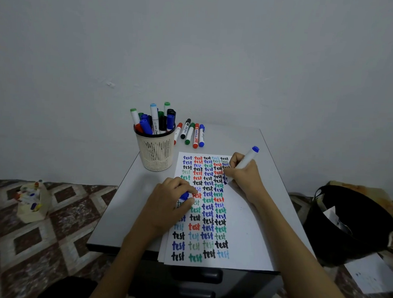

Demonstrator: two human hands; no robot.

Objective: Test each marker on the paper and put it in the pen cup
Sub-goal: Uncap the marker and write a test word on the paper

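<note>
A white sheet of paper [244,222] covered in rows of coloured "test" words lies on the small grey table [129,204]. My right hand [244,174] grips a blue-ended white marker [247,157], its tip down on the paper's right column. My left hand [170,204] rests on the paper's left side and pinches a blue cap [185,195]. A cream mesh pen cup [155,151] holding several markers stands at the table's back left. Several loose markers [191,132] lie side by side behind the paper, to the right of the cup.
A black bin [350,227] with paper scraps stands on the floor to the right, with a loose sheet [373,274] below it. A small cream box of markers [32,201] sits on the patterned floor at left. A plain wall rises behind the table.
</note>
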